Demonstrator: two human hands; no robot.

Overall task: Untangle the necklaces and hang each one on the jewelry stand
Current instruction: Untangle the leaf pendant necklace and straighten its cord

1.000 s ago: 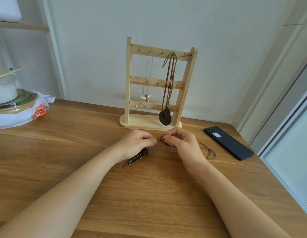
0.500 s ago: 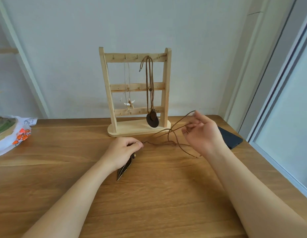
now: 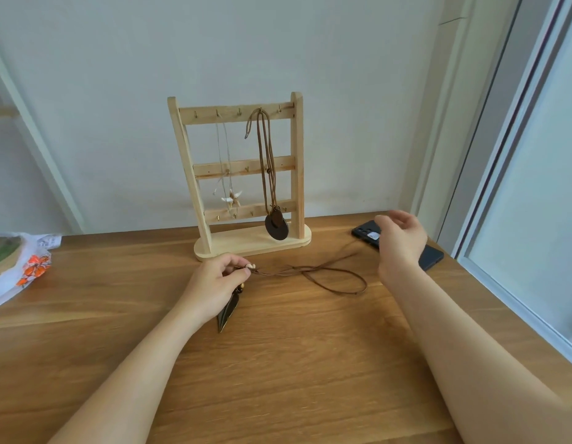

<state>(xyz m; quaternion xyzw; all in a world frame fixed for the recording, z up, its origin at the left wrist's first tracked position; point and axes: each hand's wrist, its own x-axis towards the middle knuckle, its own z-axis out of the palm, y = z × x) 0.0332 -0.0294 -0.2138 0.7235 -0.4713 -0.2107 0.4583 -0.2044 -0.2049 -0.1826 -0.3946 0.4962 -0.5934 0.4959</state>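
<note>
Three necklaces [image 3: 276, 226], one stand [image 3: 246, 245], one phone [image 3: 433, 256], two hands [image 3: 214, 283].

Wood table [image 3: 310, 363] — jewelry stand [image 3: 297, 161], phone [image 3: 433, 257], cord necklace [image 3: 279, 272], bag [image 3: 9, 283]

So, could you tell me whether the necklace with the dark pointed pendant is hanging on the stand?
No, its pointed pendant lies on the table beneath the left hand, which pinches its cord lying across the tabletop.

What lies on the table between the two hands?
A brown cord, looped on the wood, running from the left hand toward the right hand; head view.
</note>
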